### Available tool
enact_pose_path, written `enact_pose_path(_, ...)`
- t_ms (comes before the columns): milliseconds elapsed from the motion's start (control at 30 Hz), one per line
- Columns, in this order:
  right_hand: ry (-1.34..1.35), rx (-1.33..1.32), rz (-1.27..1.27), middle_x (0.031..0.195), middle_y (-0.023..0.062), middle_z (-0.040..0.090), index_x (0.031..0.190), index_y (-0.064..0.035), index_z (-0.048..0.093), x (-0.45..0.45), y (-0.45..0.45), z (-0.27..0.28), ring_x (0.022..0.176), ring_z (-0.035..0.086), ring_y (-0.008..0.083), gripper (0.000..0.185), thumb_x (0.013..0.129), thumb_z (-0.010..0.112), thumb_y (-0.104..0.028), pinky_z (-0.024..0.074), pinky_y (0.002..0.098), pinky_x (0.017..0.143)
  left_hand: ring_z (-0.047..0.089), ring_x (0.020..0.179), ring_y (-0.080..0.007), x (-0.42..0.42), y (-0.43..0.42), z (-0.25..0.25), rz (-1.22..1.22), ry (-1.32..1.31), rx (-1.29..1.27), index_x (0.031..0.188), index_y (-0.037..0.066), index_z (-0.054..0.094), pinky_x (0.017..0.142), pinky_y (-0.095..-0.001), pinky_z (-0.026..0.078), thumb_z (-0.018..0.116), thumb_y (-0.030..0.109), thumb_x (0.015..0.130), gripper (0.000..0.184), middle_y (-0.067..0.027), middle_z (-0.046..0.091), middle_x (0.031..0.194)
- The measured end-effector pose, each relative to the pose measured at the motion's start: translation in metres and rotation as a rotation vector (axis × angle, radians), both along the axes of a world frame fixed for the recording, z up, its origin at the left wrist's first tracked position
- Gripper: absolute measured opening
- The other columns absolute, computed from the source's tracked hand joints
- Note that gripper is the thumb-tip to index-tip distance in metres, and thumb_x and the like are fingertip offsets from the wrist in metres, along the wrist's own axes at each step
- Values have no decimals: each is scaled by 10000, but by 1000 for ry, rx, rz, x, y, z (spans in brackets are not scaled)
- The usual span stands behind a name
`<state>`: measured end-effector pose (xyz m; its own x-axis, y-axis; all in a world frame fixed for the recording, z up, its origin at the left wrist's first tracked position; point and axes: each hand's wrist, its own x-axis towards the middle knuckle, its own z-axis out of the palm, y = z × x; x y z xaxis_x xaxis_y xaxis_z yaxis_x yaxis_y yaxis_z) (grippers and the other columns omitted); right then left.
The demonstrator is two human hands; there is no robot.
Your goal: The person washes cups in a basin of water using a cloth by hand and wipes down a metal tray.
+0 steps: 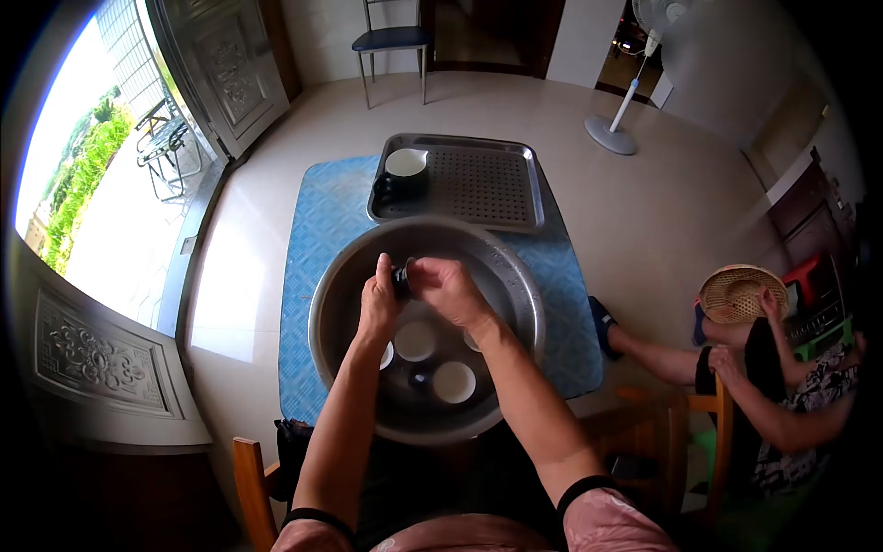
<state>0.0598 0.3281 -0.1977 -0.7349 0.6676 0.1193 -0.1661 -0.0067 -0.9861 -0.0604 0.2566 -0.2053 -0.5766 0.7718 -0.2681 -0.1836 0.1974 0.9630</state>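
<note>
Over a wide metal basin (529,304), my left hand (379,299) is closed around a small dark cup (401,281), its thumb pointing up. My right hand (448,285) pinches the same cup from the right side, fingers curled onto its edge. Much of the cup is hidden by my fingers. Below my hands, in the basin, lie several small cups; one white round cup (415,340) and another white cup (453,382) show best. A small dark round thing (419,378) lies between them, too dim to name.
A perforated metal tray (483,189) stands behind the basin on the blue-covered table (303,239), holding a dark pitcher with a white inside (405,170). At right sits a person with a woven basket (743,293). A fan (611,135) and chair (390,39) stand farther back.
</note>
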Motion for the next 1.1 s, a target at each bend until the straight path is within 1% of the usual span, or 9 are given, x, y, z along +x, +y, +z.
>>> enact_pose_path(100, 36, -73, 65, 864, -41, 637, 954, 4, 674, 5, 2, 6, 801, 569, 44, 126, 857, 600, 35, 479, 211, 724, 457, 546, -118, -2, -3, -2, -69, 2, 6, 791, 57, 619, 501, -272, 376, 338, 552, 994, 604, -17, 505, 627)
enact_pose_path(400, -32, 140, 81, 793, -18, 637, 867, -2, 683, 7, 9, -5, 784, 566, 50, 103, 825, 610, 57, 479, 227, 713, 532, 617, -142, -1, -6, 2, -75, -99, -142, 876, 13, 632, 538, -304, 441, 344, 547, 987, 617, -37, 552, 678)
enact_pose_path(500, 8, 203, -1, 693, -9, 609, 777, -2, 661, 5, 5, -2, 681, 550, 54, 134, 860, 561, 31, 460, 234, 618, 590, 694, -191, -13, -2, -16, -80, 55, -212, 911, -11, 657, 612, -359, 470, 333, 564, 985, 664, -92, 612, 721)
enact_pose_path(600, -11, 248, -82, 770, 6, 660, 846, -23, 688, 5, 8, -3, 740, 588, 62, 124, 869, 574, 19, 477, 232, 660, 624, 751, -272, -20, 1, -28, 120, 424, -174, 948, -13, 674, 691, -399, 470, 318, 559, 991, 676, -151, 645, 753)
enact_pose_path(700, 105, -134, -121, 873, 6, 678, 994, -66, 694, 7, 10, 5, 796, 595, 65, 156, 913, 561, -58, 478, 223, 715, 633, 793, -343, -15, -2, -13, 262, 452, -10, 1020, -11, 668, 762, -425, 457, 299, 543, 1001, 666, -193, 657, 782)
enact_pose_path(733, 103, -287, -126, 959, -17, 641, 1136, -109, 643, 11, 13, 6, 842, 573, 73, 220, 958, 517, -147, 483, 243, 769, 619, 705, -278, -17, 0, -18, 275, 464, 24, 962, 0, 666, 673, -394, 456, 296, 529, 1009, 647, -147, 631, 717)
enact_pose_path(867, 337, -733, -81, 992, -9, 587, 1228, -125, 580, 18, 19, 3, 898, 562, 111, 318, 969, 551, -308, 511, 364, 788, 555, 599, -183, -9, -3, -7, 221, 343, 30, 863, 11, 628, 566, -341, 413, 319, 522, 1010, 615, -81, 559, 637)
enact_pose_path(1067, 161, -666, -143, 886, -20, 587, 1146, -133, 607, 13, 11, 1, 804, 570, 104, 304, 943, 601, -359, 466, 272, 653, 512, 572, -152, -11, 0, -11, 233, 300, 56, 855, 10, 619, 544, -324, 395, 335, 497, 1016, 587, -57, 531, 625)
enact_pose_path(1100, 124, -647, -172, 823, -31, 562, 1081, -126, 608, 12, 9, 2, 721, 541, 91, 308, 937, 599, -398, 423, 253, 589, 511, 577, -153, -10, 0, -11, 236, 286, 65, 864, 9, 623, 548, -324, 397, 336, 494, 1017, 584, -58, 535, 632)
